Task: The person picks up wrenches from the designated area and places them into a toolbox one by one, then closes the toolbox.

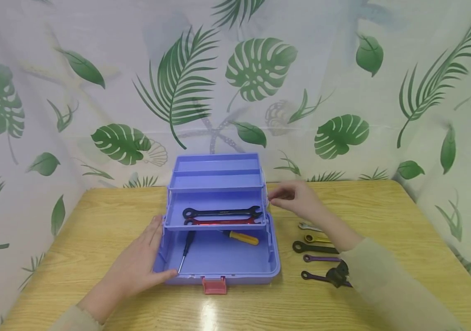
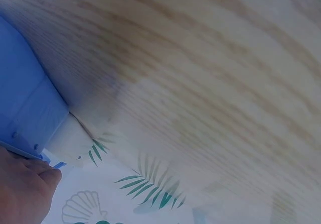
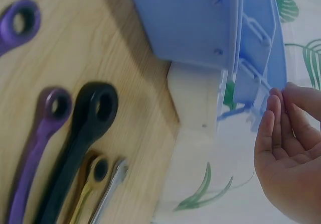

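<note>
A blue-violet toolbox (image 1: 223, 278) stands unfolded, its stepped trays (image 1: 218, 188) raised above the lower bin. My left hand (image 1: 140, 259) rests along its left side, fingers straight, thumb at the front rim. At the right, my right hand (image 1: 295, 197) has bent fingers and thumb close together at the edge of a raised part of the box; the fingertips (image 3: 273, 96) appear to pinch that edge. In the lower tray lie a black wrench (image 1: 223, 212) and a red wrench (image 1: 227, 221). A black screwdriver (image 1: 186, 248) leans in the bin near a yellow-handled tool (image 1: 243, 237).
Right of the box, several wrenches lie in a column on the wooden table (image 1: 111, 220): silver (image 3: 113, 184), yellow (image 3: 95, 176), black (image 3: 95, 108) and purple (image 3: 50, 113). My right forearm partly covers them. A red latch (image 1: 214, 286) hangs at the box front. Leaf-patterned cloth (image 1: 260, 115) stands behind.
</note>
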`<move>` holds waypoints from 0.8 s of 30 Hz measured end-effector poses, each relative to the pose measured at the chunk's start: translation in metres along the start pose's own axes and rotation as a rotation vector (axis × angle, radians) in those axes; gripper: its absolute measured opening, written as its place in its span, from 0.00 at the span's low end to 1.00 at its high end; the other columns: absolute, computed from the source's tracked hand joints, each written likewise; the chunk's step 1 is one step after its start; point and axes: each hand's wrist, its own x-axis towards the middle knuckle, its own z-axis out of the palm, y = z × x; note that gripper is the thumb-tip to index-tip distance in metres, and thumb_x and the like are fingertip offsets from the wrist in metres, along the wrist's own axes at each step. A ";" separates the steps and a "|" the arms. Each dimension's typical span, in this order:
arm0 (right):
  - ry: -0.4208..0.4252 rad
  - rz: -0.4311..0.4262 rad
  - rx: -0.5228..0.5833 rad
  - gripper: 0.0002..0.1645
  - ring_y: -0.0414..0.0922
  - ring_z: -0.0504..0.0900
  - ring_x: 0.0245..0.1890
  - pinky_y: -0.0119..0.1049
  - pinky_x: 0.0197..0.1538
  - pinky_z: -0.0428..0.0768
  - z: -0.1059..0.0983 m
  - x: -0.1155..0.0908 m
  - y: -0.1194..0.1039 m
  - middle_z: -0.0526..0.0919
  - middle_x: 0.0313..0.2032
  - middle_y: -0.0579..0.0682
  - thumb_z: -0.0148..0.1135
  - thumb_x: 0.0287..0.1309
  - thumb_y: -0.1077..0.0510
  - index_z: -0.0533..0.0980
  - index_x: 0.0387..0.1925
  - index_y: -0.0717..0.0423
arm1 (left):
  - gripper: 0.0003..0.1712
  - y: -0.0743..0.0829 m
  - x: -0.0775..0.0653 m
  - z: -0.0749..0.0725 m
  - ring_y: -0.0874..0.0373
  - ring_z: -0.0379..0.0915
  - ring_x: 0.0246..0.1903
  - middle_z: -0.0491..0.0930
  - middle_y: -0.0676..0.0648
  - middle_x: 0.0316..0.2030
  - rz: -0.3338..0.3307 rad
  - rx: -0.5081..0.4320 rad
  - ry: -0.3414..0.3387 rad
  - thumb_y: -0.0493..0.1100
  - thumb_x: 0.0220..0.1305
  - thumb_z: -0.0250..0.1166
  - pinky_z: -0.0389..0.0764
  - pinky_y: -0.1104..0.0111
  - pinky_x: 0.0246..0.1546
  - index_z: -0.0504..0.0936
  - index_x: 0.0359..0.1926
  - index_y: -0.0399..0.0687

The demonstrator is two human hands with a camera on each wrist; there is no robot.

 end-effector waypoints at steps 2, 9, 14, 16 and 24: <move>0.006 0.012 -0.004 0.11 0.45 0.90 0.43 0.28 0.49 0.87 -0.004 -0.003 0.003 0.92 0.45 0.62 0.69 0.68 0.64 0.86 0.48 0.67 | 0.72 0.000 0.000 0.000 0.31 0.52 0.81 0.48 0.26 0.82 0.003 0.001 0.000 0.77 0.61 0.66 0.68 0.44 0.78 0.51 0.80 0.21; 0.038 0.060 -0.013 0.12 0.48 0.90 0.47 0.25 0.50 0.86 -0.018 -0.014 0.017 0.91 0.49 0.63 0.68 0.70 0.64 0.85 0.50 0.67 | 0.72 0.000 0.002 0.000 0.30 0.50 0.81 0.46 0.26 0.82 0.007 0.004 0.000 0.75 0.61 0.68 0.67 0.44 0.78 0.51 0.80 0.21; 0.045 0.089 -0.011 0.14 0.46 0.90 0.48 0.20 0.48 0.83 -0.029 -0.023 0.025 0.90 0.51 0.64 0.67 0.71 0.63 0.85 0.53 0.67 | 0.71 0.002 0.001 -0.001 0.30 0.51 0.81 0.47 0.26 0.82 0.000 0.001 -0.001 0.74 0.61 0.69 0.67 0.44 0.78 0.51 0.80 0.21; 0.048 0.088 -0.013 0.14 0.46 0.90 0.48 0.20 0.48 0.83 -0.033 -0.026 0.028 0.90 0.52 0.64 0.67 0.71 0.63 0.84 0.53 0.67 | 0.71 0.003 0.001 -0.002 0.30 0.51 0.81 0.47 0.26 0.82 -0.008 -0.003 -0.007 0.74 0.61 0.68 0.67 0.44 0.78 0.51 0.80 0.22; 0.078 0.120 -0.009 0.16 0.31 0.86 0.44 0.19 0.48 0.83 -0.044 -0.039 0.043 0.90 0.53 0.63 0.67 0.72 0.60 0.84 0.54 0.66 | 0.71 0.003 0.001 -0.001 0.31 0.50 0.81 0.47 0.27 0.83 -0.015 -0.007 -0.006 0.74 0.61 0.68 0.68 0.43 0.78 0.51 0.80 0.22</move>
